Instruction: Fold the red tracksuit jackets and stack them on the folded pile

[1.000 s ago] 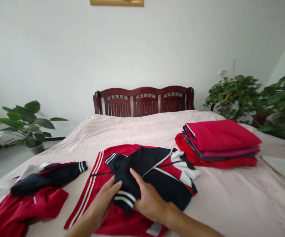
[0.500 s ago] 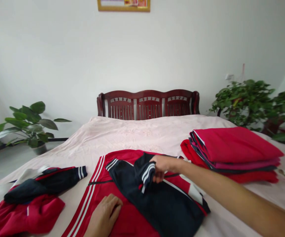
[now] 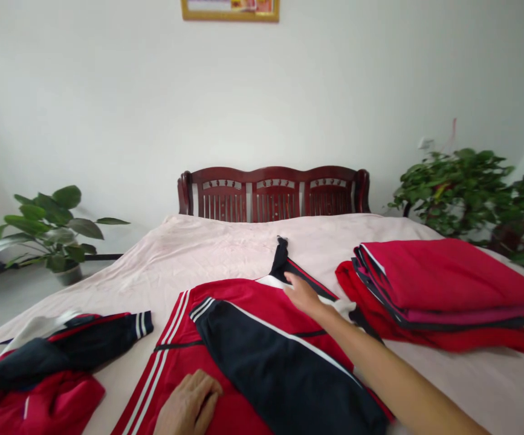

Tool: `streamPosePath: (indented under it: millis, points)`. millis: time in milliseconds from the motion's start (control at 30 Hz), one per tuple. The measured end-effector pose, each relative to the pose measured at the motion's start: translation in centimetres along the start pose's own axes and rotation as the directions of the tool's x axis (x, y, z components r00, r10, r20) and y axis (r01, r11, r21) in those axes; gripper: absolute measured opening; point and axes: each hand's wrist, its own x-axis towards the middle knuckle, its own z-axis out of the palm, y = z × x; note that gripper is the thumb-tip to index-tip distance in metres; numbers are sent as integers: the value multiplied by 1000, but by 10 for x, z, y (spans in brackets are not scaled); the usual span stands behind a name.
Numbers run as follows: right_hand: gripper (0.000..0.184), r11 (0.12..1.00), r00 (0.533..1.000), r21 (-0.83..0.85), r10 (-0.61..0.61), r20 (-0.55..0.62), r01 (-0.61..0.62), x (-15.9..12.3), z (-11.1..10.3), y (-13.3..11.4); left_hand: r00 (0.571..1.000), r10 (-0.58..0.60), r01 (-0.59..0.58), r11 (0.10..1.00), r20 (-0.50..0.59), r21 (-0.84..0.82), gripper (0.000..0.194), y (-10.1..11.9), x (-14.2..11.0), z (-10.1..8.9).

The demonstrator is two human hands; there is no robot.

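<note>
A red and navy tracksuit jacket (image 3: pixel 239 356) with white stripes lies in front of me on the bed. One navy sleeve, striped white at its cuff, is laid diagonally across the red body. My left hand (image 3: pixel 191 402) rests on the red cloth, low down, its fingers loosely bent and thumb apart. Over the jacket's upper edge is my right hand (image 3: pixel 302 293), fingers stretched out and nothing held. Just beyond it a narrow navy part of the jacket (image 3: pixel 281 258) sticks out toward the headboard. My right forearm covers some of the jacket's right side.
At the left lies a crumpled pile of red, navy and white clothes (image 3: pixel 62 356). A stack of folded red and dark clothes (image 3: pixel 452 278) sits at the right. Beyond the pink sheet (image 3: pixel 225 248) is a dark wooden bench back (image 3: pixel 273 190). Potted plants (image 3: pixel 57 232) flank the bed.
My right hand has let go of the striped navy cuff and moved up and away from me. A narrow navy part now extends past the jacket's top. My left hand stays on the jacket.
</note>
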Motion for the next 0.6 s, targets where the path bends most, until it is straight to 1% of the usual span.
streamPosePath:
  millis: [67, 100, 167, 267, 367, 467, 600]
  points:
    - [47, 996, 996, -72, -41, 73, 47, -33, 24, 11, 1000, 6, -6, 1000, -3, 15, 18, 0, 0, 0]
    - [44, 993, 993, -100, -58, 100, 68, -45, 30, 14, 1000, 6, -6, 1000, -5, 22, 18, 1, -1, 0]
    - [38, 983, 987, -147, -87, 137, 107, -57, 32, 15, 1000, 2, -1, 999, -10, 33, 18, 2, -1, -1]
    - [31, 971, 980, -190, -116, 159, 145, -58, 23, 6, 1000, -5, 5, 999, -1, 39, 19, 4, -1, -1]
    - [29, 965, 979, -212, -120, 167, 155, -57, 18, -8, 1000, -13, 12, 999, 20, 35, 20, 4, -1, -1]
    - [30, 966, 980, -226, -85, 179, 125, -61, 24, -22, 999, -21, 20, 999, 28, 33, 21, 3, -2, -1]
    - [37, 976, 979, -210, -4, 205, 48, -61, 35, -37, 999, -31, 29, 999, 25, 42, 21, 4, -3, -1]
